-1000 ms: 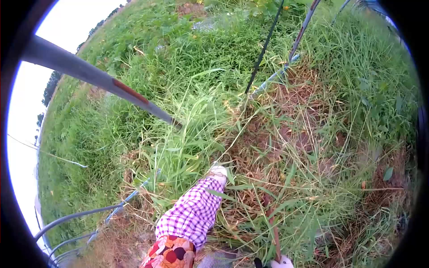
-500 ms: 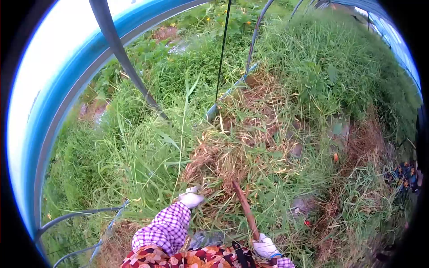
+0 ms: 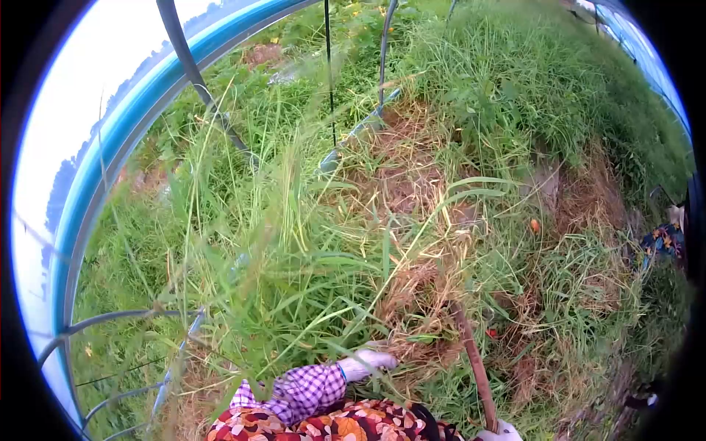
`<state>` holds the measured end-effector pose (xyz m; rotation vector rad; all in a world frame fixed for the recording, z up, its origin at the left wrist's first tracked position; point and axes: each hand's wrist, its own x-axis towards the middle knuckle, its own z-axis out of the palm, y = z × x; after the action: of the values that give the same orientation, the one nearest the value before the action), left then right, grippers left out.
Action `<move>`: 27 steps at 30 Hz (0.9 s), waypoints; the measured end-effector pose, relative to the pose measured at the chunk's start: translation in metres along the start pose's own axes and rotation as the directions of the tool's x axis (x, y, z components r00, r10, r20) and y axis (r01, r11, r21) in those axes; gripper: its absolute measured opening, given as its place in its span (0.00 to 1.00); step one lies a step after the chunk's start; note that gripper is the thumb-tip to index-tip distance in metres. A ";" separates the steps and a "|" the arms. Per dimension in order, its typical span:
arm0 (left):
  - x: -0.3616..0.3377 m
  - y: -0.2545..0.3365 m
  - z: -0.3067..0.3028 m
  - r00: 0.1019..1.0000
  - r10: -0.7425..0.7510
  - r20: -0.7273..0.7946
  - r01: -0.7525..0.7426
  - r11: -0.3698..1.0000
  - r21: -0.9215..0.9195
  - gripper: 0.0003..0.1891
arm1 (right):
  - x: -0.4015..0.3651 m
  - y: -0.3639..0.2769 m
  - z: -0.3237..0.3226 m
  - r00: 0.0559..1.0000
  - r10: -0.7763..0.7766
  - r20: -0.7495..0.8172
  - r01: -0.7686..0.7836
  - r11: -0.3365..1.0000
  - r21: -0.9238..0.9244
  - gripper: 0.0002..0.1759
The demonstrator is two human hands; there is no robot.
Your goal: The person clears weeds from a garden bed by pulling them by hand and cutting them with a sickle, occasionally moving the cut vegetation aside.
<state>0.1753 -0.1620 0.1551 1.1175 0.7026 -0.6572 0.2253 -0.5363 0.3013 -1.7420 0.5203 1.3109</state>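
Note:
My left hand point(image 3: 368, 362), in a white glove under a purple checked sleeve point(image 3: 305, 393), is closed low in the grass, on a clump of dry and green grass point(image 3: 423, 345). Some blades cross in front of it, so the fingers show only in part. At the bottom edge my right hand point(image 3: 501, 432), also gloved in white, is wrapped round a brown wooden handle point(image 3: 474, 367). The handle slants up and left into the cut grass. Whatever sits on its far end is hidden there.
Tall green grass point(image 3: 272, 287) stands on my left, near grey hoops point(image 3: 193, 70) and a blue rolled sheet edge point(image 3: 147, 95). Dry straw point(image 3: 412, 158) covers the strip ahead. At the far right a person's flowered clothing point(image 3: 658, 242) shows.
My left hand has moved right and slightly down, closer to the handle. The right hand and handle have shifted right in view. Tall blades now lean across the foreground.

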 end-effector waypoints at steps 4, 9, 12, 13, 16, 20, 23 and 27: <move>0.027 -0.025 -0.057 0.990 0.033 -0.139 0.004 0.967 0.255 0.13 | 0.077 0.032 0.040 0.979 0.197 0.060 -0.197 0.980 -0.011 0.13; 0.018 -0.028 -0.117 0.918 -0.030 -0.396 0.066 0.995 0.076 0.19 | 0.129 -0.009 0.117 0.993 -0.032 0.116 0.039 0.998 -0.056 0.16; 0.020 -0.067 -0.166 0.836 -0.158 -0.525 0.114 0.987 -0.115 0.18 | 0.158 -0.039 0.153 0.996 -0.081 0.025 0.065 0.920 0.388 0.13; 0.029 -0.090 -0.190 0.817 -0.197 -0.543 0.118 0.977 -0.177 0.19 | 0.171 -0.049 0.158 0.990 -0.109 -0.090 0.137 0.890 0.435 0.13; 0.013 -0.094 -0.218 0.719 -0.352 -0.599 0.217 0.933 -0.288 0.24 | 0.224 -0.086 0.147 0.878 -0.227 -0.422 0.400 0.833 0.383 0.12; 0.002 -0.147 -0.273 0.580 -0.489 -0.652 0.299 0.872 -0.388 0.20 | 0.308 -0.142 0.117 0.736 -0.207 -0.645 0.536 0.760 0.368 0.12; -0.028 -0.166 -0.291 0.685 -0.398 -0.610 0.204 0.909 -0.364 0.14 | 0.370 -0.173 0.110 0.723 -0.210 -0.658 0.588 0.686 0.428 0.13; -0.034 -0.233 -0.325 0.552 -0.284 -0.784 0.424 0.905 -0.029 0.11 | 0.466 -0.200 0.110 0.688 -0.180 -0.703 0.627 0.634 0.452 0.14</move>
<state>-0.0795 0.0793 -0.0392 1.4386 1.7030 -0.5542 0.4813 -0.2614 -0.0566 -1.4696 0.7519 0.1076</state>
